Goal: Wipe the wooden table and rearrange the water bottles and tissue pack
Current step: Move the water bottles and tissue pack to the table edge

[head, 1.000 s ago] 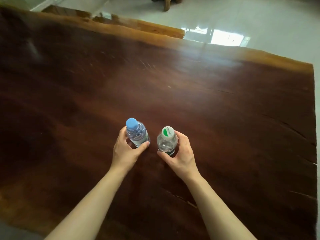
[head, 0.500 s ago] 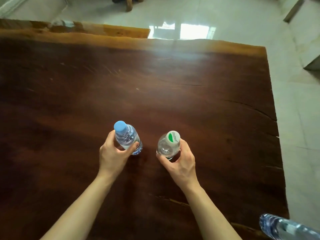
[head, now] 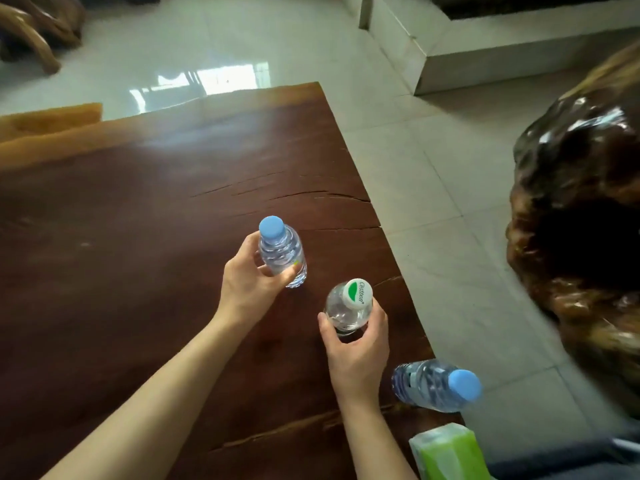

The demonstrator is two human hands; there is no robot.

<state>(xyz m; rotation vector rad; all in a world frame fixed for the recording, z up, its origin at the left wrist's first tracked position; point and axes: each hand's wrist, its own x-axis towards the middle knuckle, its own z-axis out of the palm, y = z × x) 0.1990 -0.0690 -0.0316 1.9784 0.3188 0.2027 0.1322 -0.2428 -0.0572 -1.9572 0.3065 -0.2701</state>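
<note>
Dim daylight, window glare on floor (head: 207, 79), soft sheen on table (head: 214, 143), edges blurred w/ wide-angle warp

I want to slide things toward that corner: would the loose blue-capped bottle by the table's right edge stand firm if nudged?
Probably not. The third bottle is tall and narrow and appears to stand right at the table edge, so a nudge could tip it to the floor. Its ribbed clear plastic looks thin, so likely squashy. How full it is can't be told.

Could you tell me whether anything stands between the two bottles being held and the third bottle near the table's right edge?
Nothing visible does. The left hand holds the blue-capped clear bottle, the right hand the white-and-green-capped bottle. Only bare dark wooden table lies before the standing blue-capped bottle; the green tissue pack sits nearer.
</note>
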